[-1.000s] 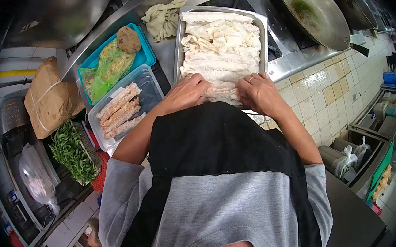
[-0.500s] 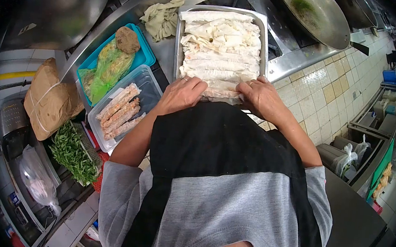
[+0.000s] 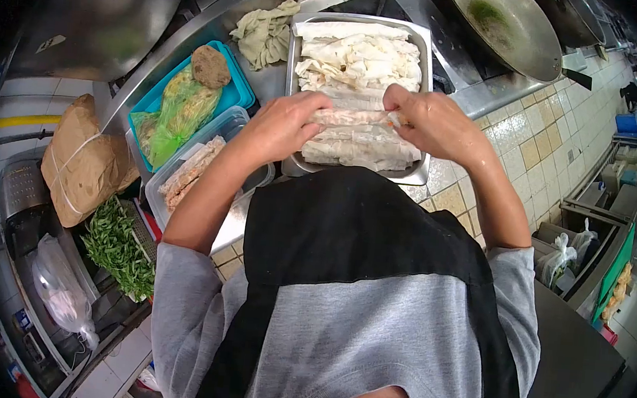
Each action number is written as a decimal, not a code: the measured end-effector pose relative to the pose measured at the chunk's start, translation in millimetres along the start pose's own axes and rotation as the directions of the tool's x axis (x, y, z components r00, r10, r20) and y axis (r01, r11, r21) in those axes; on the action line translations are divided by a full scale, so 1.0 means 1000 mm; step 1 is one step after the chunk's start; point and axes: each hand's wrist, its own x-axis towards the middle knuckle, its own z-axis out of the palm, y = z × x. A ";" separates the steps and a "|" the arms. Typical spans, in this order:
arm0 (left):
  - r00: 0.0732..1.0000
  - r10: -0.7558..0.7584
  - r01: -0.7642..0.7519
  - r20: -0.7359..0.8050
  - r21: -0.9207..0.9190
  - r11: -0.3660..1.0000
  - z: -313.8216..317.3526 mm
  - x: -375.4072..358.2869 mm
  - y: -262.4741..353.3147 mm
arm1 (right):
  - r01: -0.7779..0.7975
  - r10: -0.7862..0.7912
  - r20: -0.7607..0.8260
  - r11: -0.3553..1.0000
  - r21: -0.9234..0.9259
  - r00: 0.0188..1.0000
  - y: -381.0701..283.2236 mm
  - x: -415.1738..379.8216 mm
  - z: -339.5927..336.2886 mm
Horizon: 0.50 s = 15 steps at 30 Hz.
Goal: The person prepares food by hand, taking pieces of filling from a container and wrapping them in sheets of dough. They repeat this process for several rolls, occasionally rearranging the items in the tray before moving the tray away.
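A long pale roll (image 3: 354, 117) with pinkish filling stretches sideways between my hands. My left hand (image 3: 286, 123) pinches its left end between thumb and fingers, and my right hand (image 3: 440, 126) grips the right end. Beneath lies a deep metal tray (image 3: 296, 53) with several white rolls (image 3: 361, 148) side by side near its front. Crumpled white sheets (image 3: 361, 57) fill the far part of the tray. Left of my left hand, partly behind my forearm, a clear plastic container (image 3: 240, 120) holds pinkish filled rolls (image 3: 192, 171).
A turquoise tray (image 3: 236, 78) carries a green-tinted bag (image 3: 183, 115) and a brown round lump (image 3: 210, 67). A cloth (image 3: 263, 33) lies beside the metal tray. A large pan (image 3: 511, 30) sits at upper right. Green leaves (image 3: 119, 246) and a paper bag (image 3: 83, 159) are at left.
Both hands have moved up and away from the tray's front edge, with the pinkish roll between them. White rolls at the front of the tray now show.
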 end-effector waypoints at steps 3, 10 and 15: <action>0.995 -0.077 0.082 0.061 -0.069 0.994 -0.029 0.007 0.015 | 0.016 -0.016 -0.029 1.000 -0.015 0.999 -0.002 0.003 -0.021; 0.987 0.086 -0.065 -0.132 0.158 0.985 0.002 0.038 -0.018 | 0.014 -0.052 -0.184 0.979 -0.205 0.982 0.036 0.023 0.014; 0.961 0.202 -0.136 -0.191 0.311 0.941 0.062 0.022 -0.043 | 0.084 -0.130 -0.161 0.961 -0.263 0.978 0.058 0.005 0.078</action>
